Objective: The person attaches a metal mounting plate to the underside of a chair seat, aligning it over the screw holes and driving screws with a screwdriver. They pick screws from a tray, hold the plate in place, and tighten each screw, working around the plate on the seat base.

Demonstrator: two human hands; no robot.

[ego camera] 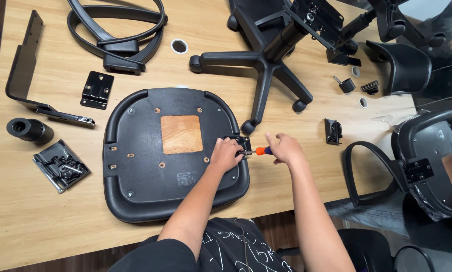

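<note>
A single head-worn camera looks almost straight down from above the person's shoulders, close over the left hand point(226, 153) and right hand point(284, 148), taking in the wooden table point(29, 221) spreading ahead and to both sides of them.

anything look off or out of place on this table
Nothing looks damaged or spilled. The seat pan lies underside up, and the left hand steadies a small black bracket at its edge while the right hand holds an orange-handled screwdriver. Loose parts are scattered around, none visibly broken.
</note>
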